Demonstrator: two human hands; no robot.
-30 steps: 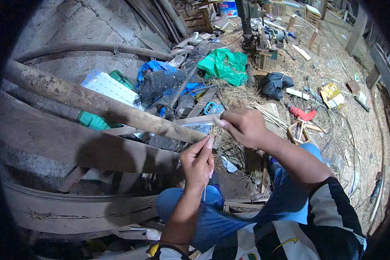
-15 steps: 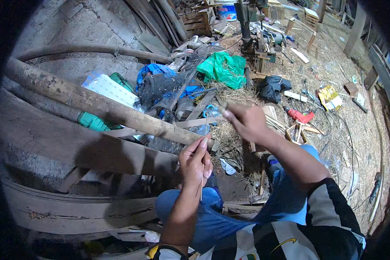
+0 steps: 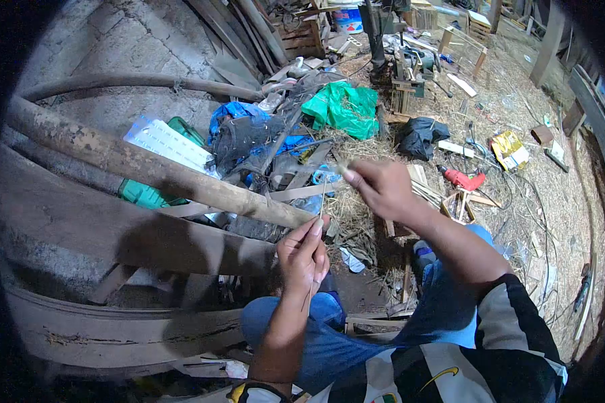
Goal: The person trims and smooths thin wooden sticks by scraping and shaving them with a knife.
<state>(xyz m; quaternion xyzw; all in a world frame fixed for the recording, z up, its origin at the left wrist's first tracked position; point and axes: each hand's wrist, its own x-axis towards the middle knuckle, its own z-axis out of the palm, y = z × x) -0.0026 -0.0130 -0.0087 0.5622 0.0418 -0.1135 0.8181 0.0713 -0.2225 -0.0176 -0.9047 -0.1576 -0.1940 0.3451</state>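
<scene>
My left hand (image 3: 302, 258) is closed in a pinch around a thin wooden stick (image 3: 323, 199). The stick's upper part points up past my thumb, and its lower end shows below the palm by the wrist. To the right and a little higher is my right hand (image 3: 384, 190), fingers curled with thumb against forefinger. A small pale blur shows at its fingertips, too smeared to name. Those fingertips are close to the stick's upper end; whether they touch it I cannot tell.
A bamboo pole (image 3: 161, 171) slants in from the left above a wide wooden plank (image 3: 114, 215). Straw covers the ground, with a green plastic bag (image 3: 344, 111), black bag (image 3: 422, 136), red power drill (image 3: 462, 178), yellow packet (image 3: 510, 150) and cables lying about.
The stick has tilted slightly, its upper end leaning a little further right and its lower end left. Both hands keep nearly the same place and grip. The view has shifted slightly.
</scene>
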